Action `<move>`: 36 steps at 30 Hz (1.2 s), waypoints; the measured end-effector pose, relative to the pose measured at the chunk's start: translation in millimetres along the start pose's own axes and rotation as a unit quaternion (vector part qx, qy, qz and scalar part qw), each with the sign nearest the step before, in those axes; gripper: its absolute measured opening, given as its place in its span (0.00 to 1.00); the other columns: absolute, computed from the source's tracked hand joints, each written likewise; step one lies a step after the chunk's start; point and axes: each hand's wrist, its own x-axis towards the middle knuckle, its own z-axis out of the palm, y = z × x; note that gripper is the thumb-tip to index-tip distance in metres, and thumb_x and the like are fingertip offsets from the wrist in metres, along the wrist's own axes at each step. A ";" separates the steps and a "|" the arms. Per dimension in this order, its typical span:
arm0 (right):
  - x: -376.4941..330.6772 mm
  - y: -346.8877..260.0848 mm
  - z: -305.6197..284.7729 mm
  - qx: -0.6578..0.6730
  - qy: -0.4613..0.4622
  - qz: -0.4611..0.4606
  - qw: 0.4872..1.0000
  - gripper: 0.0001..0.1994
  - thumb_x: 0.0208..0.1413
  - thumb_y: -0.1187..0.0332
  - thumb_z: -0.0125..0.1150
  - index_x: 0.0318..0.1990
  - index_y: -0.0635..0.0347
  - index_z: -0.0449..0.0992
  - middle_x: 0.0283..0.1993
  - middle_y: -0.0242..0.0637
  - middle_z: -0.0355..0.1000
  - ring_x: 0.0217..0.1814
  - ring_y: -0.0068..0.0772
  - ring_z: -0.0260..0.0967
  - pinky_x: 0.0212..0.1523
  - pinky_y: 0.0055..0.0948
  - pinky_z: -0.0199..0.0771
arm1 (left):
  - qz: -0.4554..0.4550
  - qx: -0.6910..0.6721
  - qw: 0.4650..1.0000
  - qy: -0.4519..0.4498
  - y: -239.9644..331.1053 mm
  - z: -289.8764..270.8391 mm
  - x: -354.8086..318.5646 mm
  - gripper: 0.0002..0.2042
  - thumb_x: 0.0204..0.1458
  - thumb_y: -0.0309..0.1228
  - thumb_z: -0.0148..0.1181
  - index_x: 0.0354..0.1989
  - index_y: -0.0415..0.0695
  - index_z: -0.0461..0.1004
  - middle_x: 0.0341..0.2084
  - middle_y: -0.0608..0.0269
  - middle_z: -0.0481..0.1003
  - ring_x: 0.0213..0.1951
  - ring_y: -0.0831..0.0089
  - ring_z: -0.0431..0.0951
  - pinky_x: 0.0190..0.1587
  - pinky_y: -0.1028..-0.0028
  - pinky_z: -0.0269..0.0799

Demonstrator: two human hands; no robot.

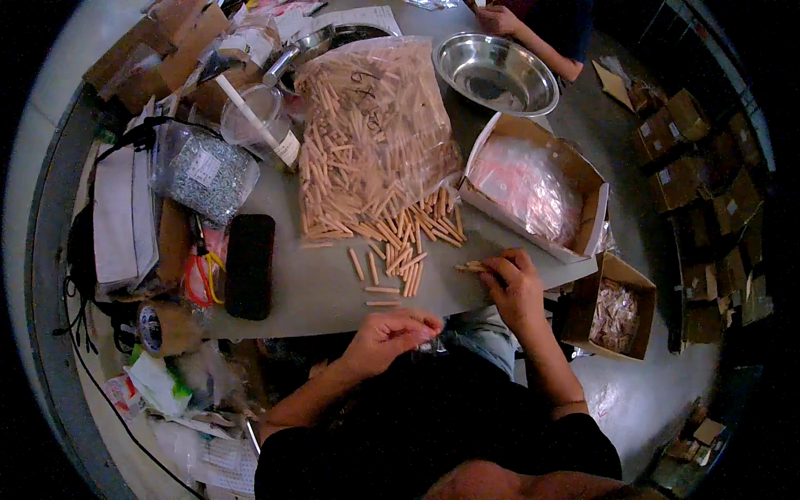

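Head view: a desk point(317, 287) is seen from above, with wooden dowels spilled from a large clear bag point(371, 125).
Step in hand: dowels are judged to be gathered from the loose pile and counted off for packing into a small bag.
Right hand: the right hand point(512, 287) rests at the desk's near edge, fingers curled, with a few dowels point(468, 267) pinched between thumb and fingertips.
Left hand: the left hand point(387, 333) is held just below the desk edge, fingers drawn together around something small and clear, possibly a little plastic bag point(429, 343); what it is cannot be told for certain.
Loose dowels: a loose pile point(408, 242) lies at the mouth of the large bag, between the two hands and the bag, with a few strays nearer the edge.
Next move: it is judged that the pinched dowels must be kept parallel and brought over to the left hand, whose bag opening must be held wide enough to take them.
Cardboard box: an open box point(575, 179) of clear bags stands just right of the pile.
Steel bowl: a steel bowl point(496, 71) sits at the far side, near another person's arm point(533, 37).
Left side: a bag of screws point(204, 171), a black case point(250, 265) and a tape roll point(154, 329) are seen.
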 end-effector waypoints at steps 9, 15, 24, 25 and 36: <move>3.0 1.5 -14.8 0.021 -0.044 -0.034 0.998 0.13 0.46 0.74 0.64 0.42 0.61 0.78 0.45 0.46 0.67 0.46 0.49 0.68 0.46 0.38 0.71 | -0.123 -0.054 0.975 -0.179 -36.5 37.4 35.0 0.09 0.52 0.30 0.65 0.36 0.40 0.71 0.33 0.65 0.74 0.37 0.78 0.73 0.44 0.75 0.69; 4.1 4.8 -7.4 -0.002 -0.080 -0.072 0.994 0.13 0.47 0.79 0.59 0.41 0.58 0.79 0.45 0.46 0.67 0.46 0.49 0.69 0.47 0.38 0.72 | -0.161 -0.061 0.972 -0.160 -64.4 49.2 48.9 0.10 0.54 0.34 0.63 0.37 0.44 0.70 0.31 0.71 0.71 0.36 0.81 0.70 0.42 0.79 0.66; -13.1 -11.2 -15.9 0.075 -0.196 -0.145 0.967 0.15 0.44 0.83 0.55 0.39 0.59 0.80 0.45 0.46 0.68 0.45 0.47 0.71 0.46 0.36 0.74 | -0.188 -0.278 0.935 -0.115 -68.8 57.3 51.4 0.12 0.54 0.39 0.62 0.36 0.47 0.68 0.28 0.71 0.67 0.31 0.81 0.67 0.35 0.79 0.64; -14.9 -11.9 -17.4 0.106 -0.227 -0.152 0.956 0.14 0.44 0.83 0.56 0.39 0.59 0.79 0.46 0.45 0.69 0.45 0.47 0.71 0.46 0.36 0.74 | -0.144 -0.234 0.950 -0.148 -73.3 54.9 51.2 0.12 0.54 0.39 0.62 0.37 0.47 0.67 0.28 0.71 0.67 0.31 0.81 0.67 0.35 0.78 0.65; -19.5 -9.8 -51.4 0.235 -0.274 -0.171 0.917 0.14 0.45 0.73 0.64 0.42 0.57 0.77 0.50 0.43 0.70 0.54 0.50 0.67 0.55 0.41 0.68 | -0.089 -0.080 0.956 -0.267 -51.8 46.8 57.0 0.28 0.53 0.44 0.63 0.58 0.43 0.63 0.48 0.67 0.69 0.50 0.76 0.67 0.52 0.72 0.65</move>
